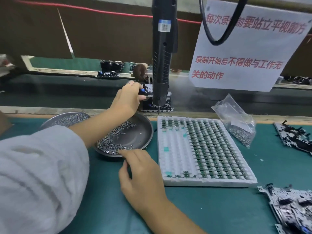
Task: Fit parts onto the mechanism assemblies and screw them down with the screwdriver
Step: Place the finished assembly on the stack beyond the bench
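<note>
A black and white mechanism assembly (166,108) sits on the dark conveyor belt just past the bench edge. My left hand (128,98) reaches forward and grips its left side, fingers over the top and thumb in front. The black electric screwdriver (163,56) hangs upright over the assembly with its bit pointing down at it, and no hand is on it. My right hand (141,169) lies at the near rim of a dark metal dish (143,132), with its fingertips touching the loose small screws (108,142) in it and its thumb apart.
A second dish of screws (67,118) stands at the left. A white tray (175,157) with rows of small green parts lies to the right of the dish. A plastic bag of screws (236,122) is behind it. Further assemblies (293,139) lie at the right edge. A paper sign (244,48) hangs above.
</note>
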Demonstrator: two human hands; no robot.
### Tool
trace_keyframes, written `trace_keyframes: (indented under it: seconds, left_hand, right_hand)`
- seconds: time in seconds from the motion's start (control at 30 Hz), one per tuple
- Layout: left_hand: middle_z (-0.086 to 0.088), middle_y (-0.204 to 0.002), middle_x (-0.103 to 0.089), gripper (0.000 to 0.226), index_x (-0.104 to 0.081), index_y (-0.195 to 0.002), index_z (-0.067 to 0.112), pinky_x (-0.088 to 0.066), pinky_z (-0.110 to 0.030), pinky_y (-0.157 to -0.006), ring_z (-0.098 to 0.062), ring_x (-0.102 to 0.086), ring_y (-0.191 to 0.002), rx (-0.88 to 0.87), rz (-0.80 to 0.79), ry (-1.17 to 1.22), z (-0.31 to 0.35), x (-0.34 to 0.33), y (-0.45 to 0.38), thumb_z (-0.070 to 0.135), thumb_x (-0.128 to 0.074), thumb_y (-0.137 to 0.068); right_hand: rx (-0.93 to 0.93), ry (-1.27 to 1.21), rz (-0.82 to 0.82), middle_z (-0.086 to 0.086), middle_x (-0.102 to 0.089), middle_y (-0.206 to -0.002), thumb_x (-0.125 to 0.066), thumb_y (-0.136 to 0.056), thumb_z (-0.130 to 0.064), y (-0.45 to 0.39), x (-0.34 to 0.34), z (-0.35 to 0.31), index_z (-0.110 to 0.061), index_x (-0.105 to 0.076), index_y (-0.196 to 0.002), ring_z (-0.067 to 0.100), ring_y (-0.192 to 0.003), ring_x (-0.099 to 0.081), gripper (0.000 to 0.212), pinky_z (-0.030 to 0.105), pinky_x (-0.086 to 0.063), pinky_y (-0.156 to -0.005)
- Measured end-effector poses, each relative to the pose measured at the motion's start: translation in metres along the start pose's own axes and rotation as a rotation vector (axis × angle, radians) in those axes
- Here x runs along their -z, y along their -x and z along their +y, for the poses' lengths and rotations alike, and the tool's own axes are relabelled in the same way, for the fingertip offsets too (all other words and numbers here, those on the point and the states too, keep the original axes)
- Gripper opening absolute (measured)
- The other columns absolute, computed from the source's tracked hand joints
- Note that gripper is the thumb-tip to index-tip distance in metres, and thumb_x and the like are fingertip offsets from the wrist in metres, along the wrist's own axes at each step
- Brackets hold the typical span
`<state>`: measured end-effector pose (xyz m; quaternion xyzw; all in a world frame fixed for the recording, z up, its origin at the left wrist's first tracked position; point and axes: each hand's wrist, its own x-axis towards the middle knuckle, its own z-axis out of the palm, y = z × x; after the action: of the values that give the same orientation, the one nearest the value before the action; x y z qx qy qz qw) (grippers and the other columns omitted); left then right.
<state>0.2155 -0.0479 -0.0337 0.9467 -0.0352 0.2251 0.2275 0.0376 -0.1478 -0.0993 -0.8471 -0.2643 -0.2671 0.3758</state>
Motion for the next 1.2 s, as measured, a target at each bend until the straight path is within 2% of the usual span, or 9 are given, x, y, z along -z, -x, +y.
trace_keyframes:
  seconds: [0.23,0.37,0.47,0.53,0.7,0.87,1.03,1.13,1.2]
  left_hand:
    - [-0.008,-0.117,-0.056,0.027,-0.062,-0.112,0.012,-0.042,-0.037,-0.095,-0.025,-0.055,-0.104,0.126,0.234,0.136,-0.027,0.088,0.059,0.021,-0.067,-0.088]
    - [0.003,-0.105,-0.049,0.024,-0.06,-0.108,0.009,-0.041,-0.029,-0.085,-0.014,-0.052,-0.09,-0.006,0.307,0.1,-0.036,0.127,0.135,0.015,-0.068,-0.086]
    - [0.005,-0.104,-0.053,0.022,-0.058,-0.105,0.014,-0.053,-0.043,-0.074,-0.024,-0.063,-0.083,-0.081,0.22,0.042,-0.039,0.137,0.202,0.026,-0.062,-0.088]
    - [0.009,-0.104,-0.051,0.026,-0.056,-0.105,0.018,-0.055,-0.039,-0.056,-0.02,-0.064,-0.069,-0.149,0.148,-0.059,-0.041,0.138,0.237,0.037,-0.052,-0.086]
    - [0.006,-0.092,-0.06,0.039,-0.063,-0.097,0.019,-0.041,-0.024,-0.042,-0.014,-0.053,-0.044,-0.269,-0.076,-0.207,-0.053,0.128,0.278,0.047,-0.036,-0.093]
    - [0.008,-0.088,-0.068,0.045,-0.072,-0.101,0.021,-0.046,-0.022,-0.054,-0.016,-0.062,-0.056,-0.3,-0.102,-0.274,-0.068,0.129,0.269,0.055,-0.049,-0.083]
    - [-0.005,-0.089,-0.071,0.047,-0.072,-0.098,0.011,-0.041,-0.038,-0.078,-0.029,-0.067,-0.082,-0.081,0.039,-0.433,-0.113,0.139,0.235,0.046,-0.045,-0.083]
    - [-0.005,-0.112,-0.066,0.042,-0.065,-0.117,0.015,-0.022,-0.039,-0.095,-0.028,-0.059,-0.107,0.068,-0.017,-0.439,-0.139,0.138,0.227,0.042,-0.065,-0.085]
    - [0.002,-0.13,-0.057,0.057,-0.052,-0.133,0.024,-0.013,-0.038,-0.102,-0.021,-0.047,-0.124,0.139,-0.091,-0.391,-0.15,0.138,0.223,0.048,-0.066,-0.083]
  right_hand:
    - [-0.119,-0.106,-0.046,0.004,-0.054,-0.13,-0.049,-0.091,-0.007,0.0,0.001,-0.002,-0.01,-0.051,-0.133,0.017,-0.121,-0.049,0.043,0.018,-0.032,-0.103]
    - [-0.243,-0.342,0.047,-0.012,-0.037,-0.145,-0.045,-0.097,-0.005,-0.002,0.003,-0.004,-0.032,-0.032,-0.138,0.005,-0.135,-0.034,0.051,0.025,-0.027,-0.113]
    - [-0.291,-0.511,0.125,-0.027,-0.039,-0.136,-0.041,-0.098,-0.017,0.0,0.005,-0.008,-0.045,-0.03,-0.13,-0.011,-0.129,-0.035,0.044,0.01,-0.027,-0.106]
    - [-0.293,-0.552,0.167,-0.027,-0.043,-0.133,-0.039,-0.095,-0.023,0.002,0.005,-0.009,-0.042,-0.036,-0.128,-0.014,-0.125,-0.039,0.038,0.003,-0.027,-0.1]
    - [-0.125,-0.437,0.083,-0.01,-0.052,-0.132,-0.043,-0.096,-0.031,0.009,0.011,-0.011,-0.023,-0.046,-0.131,0.0,-0.126,-0.045,0.036,0.017,-0.033,-0.106]
    - [0.457,-0.045,-0.398,0.002,-0.062,-0.124,-0.062,-0.086,-0.046,0.012,0.013,-0.01,-0.009,-0.06,-0.125,0.023,-0.115,-0.054,0.054,0.039,-0.041,-0.099]
    - [0.463,0.116,-0.471,-0.001,-0.063,-0.121,-0.062,-0.087,-0.043,0.012,0.009,-0.01,-0.012,-0.059,-0.127,0.026,-0.114,-0.054,0.051,0.043,-0.043,-0.098]
    - [0.431,0.123,-0.459,-0.001,-0.062,-0.121,-0.065,-0.086,-0.036,0.013,0.007,-0.009,-0.011,-0.059,-0.127,0.027,-0.117,-0.053,0.048,0.045,-0.042,-0.099]
    - [0.399,0.116,-0.456,0.0,-0.062,-0.122,-0.066,-0.084,-0.034,0.013,0.006,-0.009,-0.011,-0.059,-0.127,0.027,-0.12,-0.053,0.049,0.048,-0.042,-0.099]
